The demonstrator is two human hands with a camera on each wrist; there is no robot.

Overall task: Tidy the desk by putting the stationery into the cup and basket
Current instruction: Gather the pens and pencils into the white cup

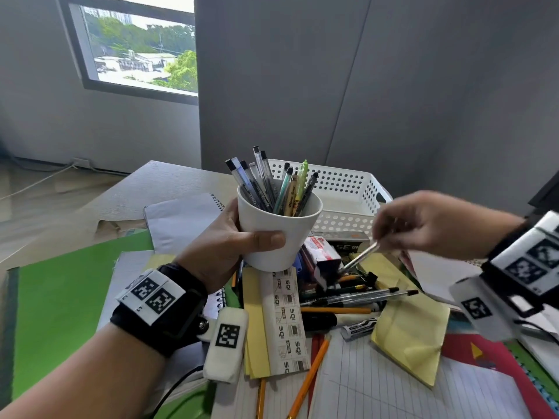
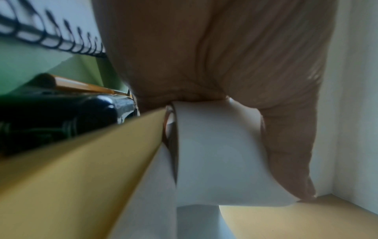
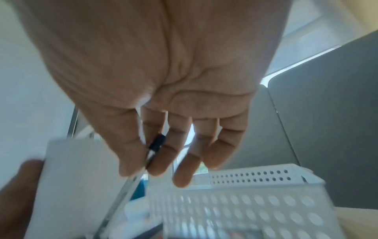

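Fingers (image 3: 155,163) round pen (image 1: 358,259), R hand (image 1: 429,225)

Mouth of the white cup (image 1: 273,234): crowded with upright pens (image 1: 269,184), with a gap only at its right side. Behind it, the perforated white basket (image 1: 348,189) stands open-topped, its interior unobstructed. Counter (image 1: 169,179) in front: covered by loose pens, pencils, yellow paper (image 1: 414,331) and notebooks, bare only at far left.
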